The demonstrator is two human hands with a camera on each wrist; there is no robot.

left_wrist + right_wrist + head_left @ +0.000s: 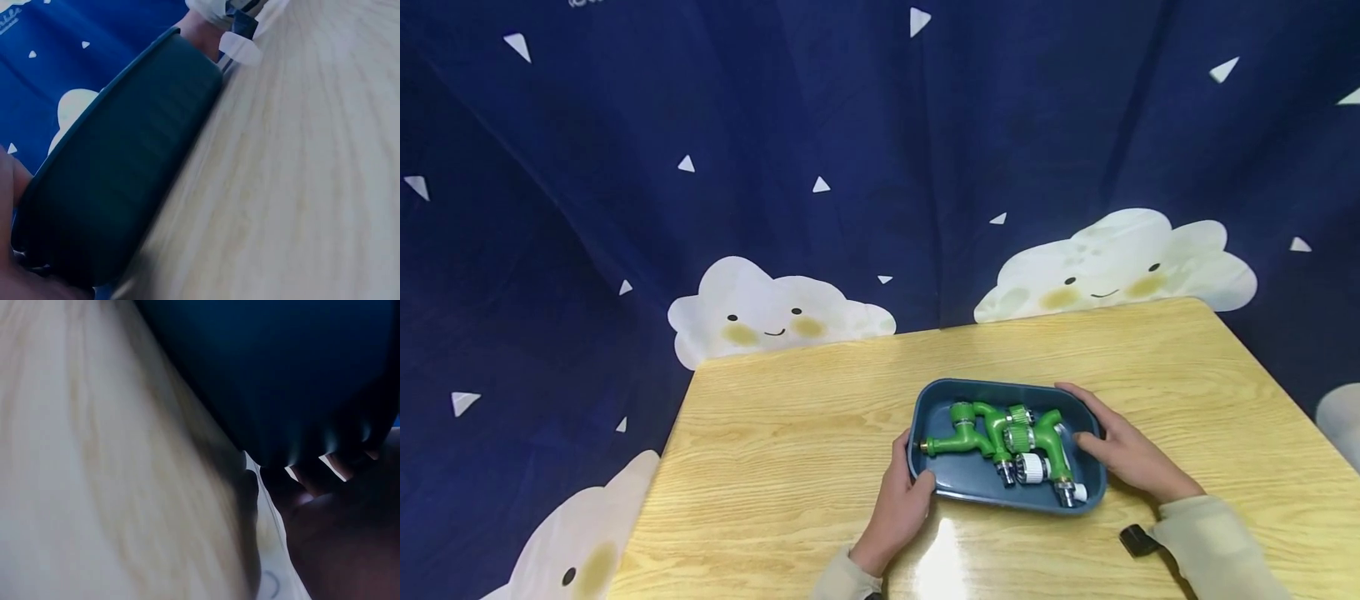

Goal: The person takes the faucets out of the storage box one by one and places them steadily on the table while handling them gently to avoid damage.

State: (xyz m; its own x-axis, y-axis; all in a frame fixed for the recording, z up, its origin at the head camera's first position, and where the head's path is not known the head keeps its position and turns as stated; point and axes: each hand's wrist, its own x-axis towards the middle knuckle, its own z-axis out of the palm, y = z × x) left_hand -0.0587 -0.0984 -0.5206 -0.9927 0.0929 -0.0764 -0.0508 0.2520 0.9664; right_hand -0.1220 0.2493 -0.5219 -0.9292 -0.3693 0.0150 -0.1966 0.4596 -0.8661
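Note:
A dark blue plastic tub point(973, 492) with rounded corners holds several green taps point(1051, 440), some with silver-coloured ends. Among them lies a white ribbed knob point(1032, 468). My left hand point(901, 498) grips the tub's left end, thumb over the near rim. At the opposite end my right hand point(1131, 450) holds the tub, its thumb over the rim and inside. Both wrist views show the tub's outer wall point(125, 150) close to the wooden surface; whether its base touches the wood I cannot tell. Fingers point(306, 480) curl against the wall in the right wrist view.
The pale wooden table point(775, 450) extends around the tub, mostly to the left. Behind its far edge hangs a dark blue curtain point(850, 100) with white triangles and smiling clouds. A black strap end point(1138, 540) sticks out near my right sleeve.

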